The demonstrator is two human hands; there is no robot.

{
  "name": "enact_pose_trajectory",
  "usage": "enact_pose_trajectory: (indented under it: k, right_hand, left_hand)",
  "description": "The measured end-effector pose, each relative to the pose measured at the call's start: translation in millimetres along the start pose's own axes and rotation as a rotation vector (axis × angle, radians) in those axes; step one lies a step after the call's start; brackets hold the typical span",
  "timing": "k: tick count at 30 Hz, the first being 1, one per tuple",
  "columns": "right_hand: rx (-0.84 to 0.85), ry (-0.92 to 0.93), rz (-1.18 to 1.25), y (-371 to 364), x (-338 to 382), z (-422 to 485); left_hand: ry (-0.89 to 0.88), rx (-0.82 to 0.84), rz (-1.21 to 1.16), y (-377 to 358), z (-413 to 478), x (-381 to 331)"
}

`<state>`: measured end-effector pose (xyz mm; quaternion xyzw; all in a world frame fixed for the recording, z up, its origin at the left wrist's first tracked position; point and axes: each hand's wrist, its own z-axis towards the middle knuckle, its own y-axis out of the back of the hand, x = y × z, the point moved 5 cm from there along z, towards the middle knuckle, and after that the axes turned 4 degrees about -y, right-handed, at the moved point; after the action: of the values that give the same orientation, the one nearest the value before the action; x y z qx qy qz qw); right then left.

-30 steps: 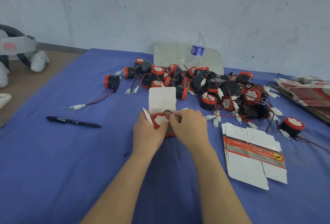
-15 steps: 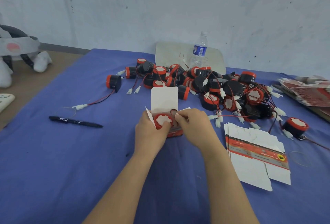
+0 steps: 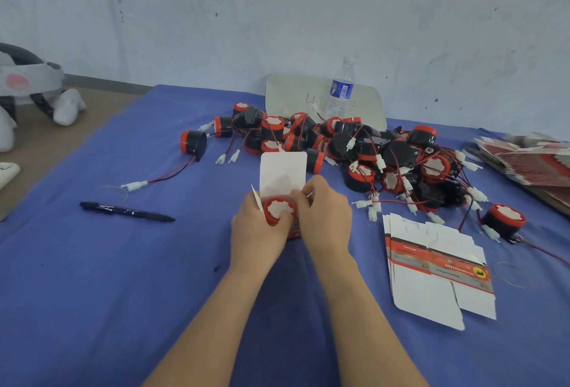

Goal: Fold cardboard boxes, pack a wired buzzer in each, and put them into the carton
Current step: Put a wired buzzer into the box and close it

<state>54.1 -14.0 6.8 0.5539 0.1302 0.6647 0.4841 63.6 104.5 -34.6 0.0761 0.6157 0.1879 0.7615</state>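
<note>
A small cardboard box (image 3: 283, 172) stands on the blue table with its white lid flap raised. Inside it sits a red and black buzzer (image 3: 279, 209), its white face showing. My left hand (image 3: 259, 229) grips the box from the left side. My right hand (image 3: 325, 213) is curled against the box's right side, fingertips at the buzzer's edge; the buzzer's wire is hidden under it. A pile of wired buzzers (image 3: 354, 152) lies just behind. Flat unfolded boxes (image 3: 431, 269) lie to the right.
A black pen (image 3: 126, 210) lies at the left. One buzzer (image 3: 193, 142) with its wire sits apart on the left, another (image 3: 505, 220) at the right. A water bottle (image 3: 340, 87) stands at the back. A stack of flat boxes (image 3: 530, 161) is at the far right.
My right fingers have pushed the red wire loop down into the box; it no longer shows above the buzzer. Both hands stay on the box.
</note>
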Motion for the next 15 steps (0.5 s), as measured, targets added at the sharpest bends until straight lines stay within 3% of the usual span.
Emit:
enact_pose_trajectory:
  k: [5, 10, 15]
  right_hand:
    - [0.040, -0.003, -0.085, -2.6, 1.8, 3.8]
    - [0.189, 0.014, -0.176, -3.2, 1.0, 3.8]
    - [0.161, 0.033, -0.296, 0.9, 3.6, 0.0]
  left_hand:
    - [-0.011, -0.005, 0.020, -0.7, -0.7, -1.3]
    - [-0.002, 0.008, 0.020, -0.5, -0.7, -1.9]
    - [0.011, 0.013, 0.026, -0.6, -0.4, -0.5]
